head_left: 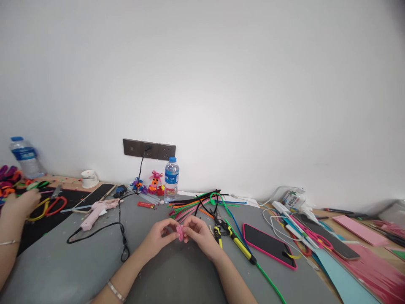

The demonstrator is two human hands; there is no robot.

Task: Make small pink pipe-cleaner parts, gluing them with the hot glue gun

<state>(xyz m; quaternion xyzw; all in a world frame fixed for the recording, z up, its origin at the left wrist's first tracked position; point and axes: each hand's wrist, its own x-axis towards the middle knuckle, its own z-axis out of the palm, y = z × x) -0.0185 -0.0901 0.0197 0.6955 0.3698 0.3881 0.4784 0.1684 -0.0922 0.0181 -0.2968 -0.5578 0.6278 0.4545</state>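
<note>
Over the grey mat, my left hand (163,236) and my right hand (198,236) meet fingertip to fingertip. Between them is a small pink bent pipe cleaner (180,231), pinched from both sides. Fingers cover part of it, so its full shape does not show. Just behind my hands lies a loose bundle of coloured pipe cleaners (190,205). Yellow-and-black pliers (236,240) rest to the right of my right hand, with a long green pipe cleaner (268,280) running past their handle.
A pink glue gun (94,216) with a black cord lies left. Behind it stand a water bottle (171,179) and small pipe-cleaner figures (155,183). A pink-cased phone (268,246) lies right, near pink scissors (319,240). Another person's hand (23,204) works at far left beside scissors (57,206).
</note>
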